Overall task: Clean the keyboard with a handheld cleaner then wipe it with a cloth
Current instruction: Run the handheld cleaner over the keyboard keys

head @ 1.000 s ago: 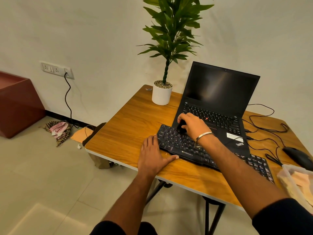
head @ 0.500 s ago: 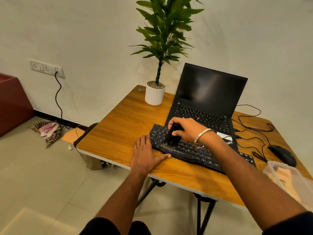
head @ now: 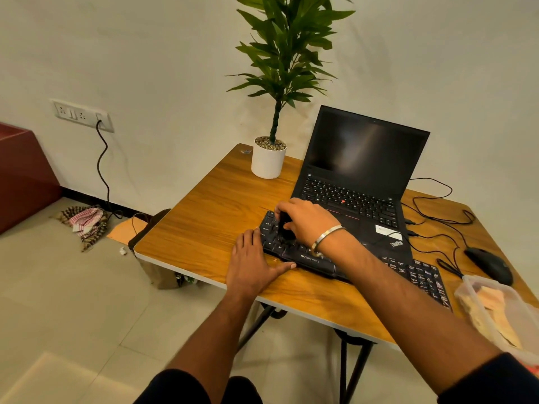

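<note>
The keyboard (head: 353, 263) lies on the table (head: 210, 223) before the laptop (head: 358, 182), the potted plant (head: 268, 158) behind-left, the mouse (head: 490, 265) right.

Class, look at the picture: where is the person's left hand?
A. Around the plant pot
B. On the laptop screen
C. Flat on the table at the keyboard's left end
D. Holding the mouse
C: the left hand lies flat on the table, against the left end of the keyboard.
</note>
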